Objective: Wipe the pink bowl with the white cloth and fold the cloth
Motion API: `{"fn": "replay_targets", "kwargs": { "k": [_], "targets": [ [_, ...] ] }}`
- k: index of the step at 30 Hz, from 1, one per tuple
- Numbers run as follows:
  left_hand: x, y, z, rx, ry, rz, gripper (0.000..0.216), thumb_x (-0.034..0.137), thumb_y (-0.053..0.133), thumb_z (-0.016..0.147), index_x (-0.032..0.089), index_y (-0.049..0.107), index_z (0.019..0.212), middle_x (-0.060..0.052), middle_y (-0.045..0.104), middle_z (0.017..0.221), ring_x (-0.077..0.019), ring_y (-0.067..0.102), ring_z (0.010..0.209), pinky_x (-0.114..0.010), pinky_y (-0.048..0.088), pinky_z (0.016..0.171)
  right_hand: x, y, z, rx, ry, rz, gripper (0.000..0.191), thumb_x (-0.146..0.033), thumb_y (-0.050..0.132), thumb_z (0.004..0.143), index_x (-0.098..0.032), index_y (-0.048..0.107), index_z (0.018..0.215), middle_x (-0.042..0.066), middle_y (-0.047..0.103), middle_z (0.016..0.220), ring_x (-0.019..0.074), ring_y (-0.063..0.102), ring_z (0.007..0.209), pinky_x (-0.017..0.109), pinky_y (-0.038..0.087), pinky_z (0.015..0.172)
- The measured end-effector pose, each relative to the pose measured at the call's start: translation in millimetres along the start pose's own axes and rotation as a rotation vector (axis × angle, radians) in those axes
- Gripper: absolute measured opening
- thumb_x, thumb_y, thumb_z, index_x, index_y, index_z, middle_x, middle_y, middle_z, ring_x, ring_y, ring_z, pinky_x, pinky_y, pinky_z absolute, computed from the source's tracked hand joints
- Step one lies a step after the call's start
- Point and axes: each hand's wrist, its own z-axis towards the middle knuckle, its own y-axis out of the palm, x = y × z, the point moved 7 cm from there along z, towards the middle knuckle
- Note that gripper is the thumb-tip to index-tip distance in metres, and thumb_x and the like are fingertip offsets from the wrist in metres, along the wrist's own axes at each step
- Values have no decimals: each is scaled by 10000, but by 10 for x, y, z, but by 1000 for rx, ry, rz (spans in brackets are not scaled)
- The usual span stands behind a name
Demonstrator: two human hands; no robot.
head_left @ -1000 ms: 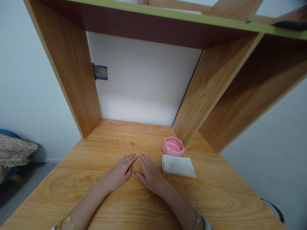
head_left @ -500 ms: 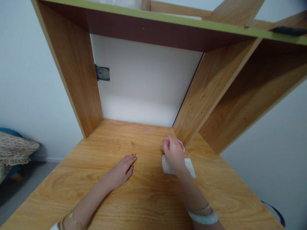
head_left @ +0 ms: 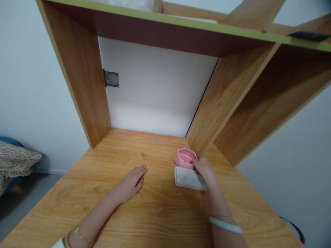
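Observation:
A pink faceted ashtray (head_left: 185, 157) with notches in its rim stands on the wooden desktop. My right hand (head_left: 203, 167) grips its right rim, thumb inside and fingers outside. Just in front of the ashtray lies a folded whitish cloth (head_left: 190, 178); my right wrist passes over its right end. My left hand (head_left: 133, 180) lies flat on the desktop, to the left of the cloth, with its fingers stretched out and nothing in it.
A wooden side panel (head_left: 74, 72) bounds the desk on the left, and an upright divider (head_left: 219, 103) rises behind the ashtray. Overhead runs a shelf with a green edge (head_left: 181, 27). An open socket box (head_left: 111, 79) sits in the white back wall.
My right hand has moved right from above the ashtray to its right rim, bringing the ashtray and more of the cloth into view. My left hand stays in place.

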Motion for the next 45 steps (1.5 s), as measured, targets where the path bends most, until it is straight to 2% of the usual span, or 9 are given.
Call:
{"fn": "replay_targets", "kwargs": {
  "k": [8, 12, 15, 20, 27, 30, 35, 40, 45],
  "targets": [
    [1, 2, 3, 12, 2, -23, 392, 228, 377, 838, 179, 462, 1217, -79, 473, 1287, -175, 413, 1191, -365, 336, 1002, -76, -67, -113, 72, -11, 28, 347, -203, 340, 802, -68, 626, 945, 187, 654, 878, 231, 613, 813, 262, 402, 638],
    [27, -153, 44, 137, -53, -168, 368, 362, 409, 850, 192, 499, 1165, -77, 547, 1187, -193, 481, 1103, -365, 354, 974, -347, -150, -250, 127, -136, 193, 351, -195, 347, 785, -94, 609, 995, 141, 662, 872, 215, 605, 800, 250, 403, 658],
    [-35, -246, 73, 199, -151, -428, 472, 474, 411, 831, 159, 468, 1178, -87, 628, 991, -177, 583, 885, -327, 455, 817, -646, -98, -412, 55, -245, 415, 362, -192, 344, 770, -95, 604, 1003, 106, 669, 822, 192, 603, 740, 231, 412, 622],
    [-88, -190, 75, 59, -303, -852, 756, 633, 352, 781, 75, 302, 1289, -52, 655, 614, -82, 463, 363, -194, 359, 374, -1140, 125, -740, -158, -457, 654, 316, -173, 356, 735, -141, 636, 878, 50, 670, 759, 167, 593, 689, 227, 426, 617],
    [-126, -132, 16, -33, -460, -967, 804, 645, 453, 709, 81, 315, 1265, 0, 594, 429, -109, 509, 303, -151, 302, 296, -1335, 307, -930, -197, -567, 701, 354, -130, 385, 704, -174, 625, 961, 40, 668, 880, 170, 588, 770, 251, 426, 695],
    [-192, -98, 14, -29, -547, -945, 735, 591, 451, 725, 89, 327, 1247, 13, 581, 401, -114, 517, 297, -142, 308, 291, -1326, 365, -928, -183, -533, 697, 360, -160, 400, 724, -172, 609, 1017, 20, 655, 757, 153, 567, 656, 243, 421, 618],
    [-321, -134, -16, 35, -666, -928, 626, 523, 427, 733, 100, 388, 1194, 30, 557, 371, -114, 507, 284, -144, 308, 295, -1275, 455, -916, -214, -431, 794, 484, -350, 392, 821, -121, 436, 1245, -45, 496, 467, 122, 448, 429, 227, 364, 459],
    [-643, -383, -105, 232, -775, -943, 500, 525, 384, 741, 89, 529, 936, -18, 576, 413, -98, 492, 294, -141, 265, 285, -1261, 479, -930, -245, -428, 893, 565, -387, 381, 843, -133, 272, 1335, -76, 435, 438, 109, 415, 390, 209, 327, 408],
    [-949, -600, -210, 400, -887, -877, 438, 471, 419, 753, 98, 541, 948, -26, 579, 429, -118, 514, 310, -154, 292, 283, -1259, 520, -928, -265, -426, 866, 545, -344, 402, 840, -150, 270, 1332, -78, 432, 443, 107, 427, 402, 208, 332, 421]
  ]
}}
